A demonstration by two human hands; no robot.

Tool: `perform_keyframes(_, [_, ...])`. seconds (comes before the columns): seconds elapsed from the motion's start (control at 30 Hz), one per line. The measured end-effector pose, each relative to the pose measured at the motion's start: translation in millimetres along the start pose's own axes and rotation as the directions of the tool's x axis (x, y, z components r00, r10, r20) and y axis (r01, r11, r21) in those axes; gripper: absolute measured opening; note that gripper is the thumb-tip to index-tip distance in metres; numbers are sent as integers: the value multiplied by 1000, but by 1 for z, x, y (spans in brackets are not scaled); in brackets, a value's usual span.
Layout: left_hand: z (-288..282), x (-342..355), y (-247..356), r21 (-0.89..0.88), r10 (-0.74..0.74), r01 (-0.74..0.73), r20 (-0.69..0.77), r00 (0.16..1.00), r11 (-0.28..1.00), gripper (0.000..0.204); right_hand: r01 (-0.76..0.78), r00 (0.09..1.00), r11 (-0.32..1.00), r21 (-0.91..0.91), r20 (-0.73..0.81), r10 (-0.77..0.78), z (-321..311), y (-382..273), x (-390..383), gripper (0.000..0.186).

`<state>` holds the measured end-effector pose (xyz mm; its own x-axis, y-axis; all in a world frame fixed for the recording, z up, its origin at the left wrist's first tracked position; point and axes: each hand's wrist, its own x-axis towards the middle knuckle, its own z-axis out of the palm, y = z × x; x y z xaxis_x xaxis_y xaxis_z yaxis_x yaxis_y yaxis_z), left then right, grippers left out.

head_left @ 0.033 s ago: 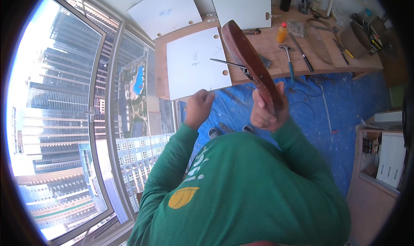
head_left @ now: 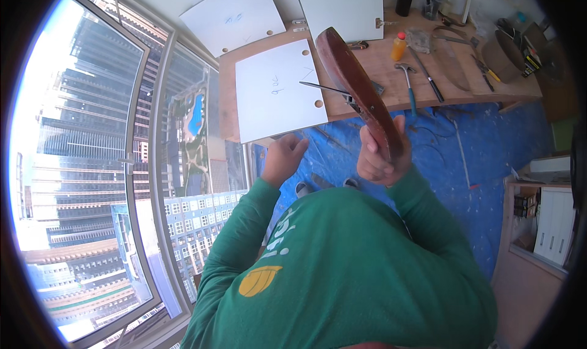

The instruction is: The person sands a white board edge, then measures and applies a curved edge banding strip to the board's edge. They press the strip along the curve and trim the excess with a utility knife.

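My right hand [head_left: 385,156] is closed round the near end of a wooden hand plane [head_left: 361,83]. Its long reddish-brown body is raised and tilted, the far end over the workbench. A thin dark metal strip juts from its metal fitting toward the left. My left hand [head_left: 284,158] is curled closed beside the near edge of a white panel [head_left: 263,107], with nothing visible in it. This panel lies on the bench, with two round holes along its right side and pencil marks on its face.
Behind it, another white panel [head_left: 229,16] and a white door panel [head_left: 339,10] stand on the workbench [head_left: 379,49]. To the right lie a hammer [head_left: 409,89], a saw [head_left: 455,37] and an orange bottle [head_left: 398,46]. Blue sheeting [head_left: 452,190] covers the floor; a window [head_left: 131,159] is at left.
My left hand has shifted slightly nearer me and to the right, away from the panel's edge. The hand plane in my right hand has barely moved.
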<state>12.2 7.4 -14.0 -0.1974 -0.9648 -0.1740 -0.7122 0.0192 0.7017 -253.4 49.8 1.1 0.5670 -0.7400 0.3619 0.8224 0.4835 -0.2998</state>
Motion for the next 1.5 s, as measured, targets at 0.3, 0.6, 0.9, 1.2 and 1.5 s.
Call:
perform_keyframes(0.3, [-4,-9,87,-337,435,-522,-302,848,784,12,-29,993,976,-216,-119,3,3,-14,-2,73])
perform_keyframes(0.6, [10,-3,102,-357,445,-597,-424,789,718,11,-94,972,959,-269,-232,30,9,2,6,69])
perform_keyframes(0.9, [21,-4,72,-747,148,-239,-188,971,620,10,-61,940,868,-493,-321,-116,17,-7,3,68])
perform_keyframes(1.2, [12,6,37,3,450,-459,190,873,888,24,48,997,999,-21,-51,-49,5,-20,-4,73])
perform_keyframes(1.5, [-13,-13,105,-853,433,-135,115,894,505,39,-208,898,649,-732,-405,-170,39,-19,1,66])
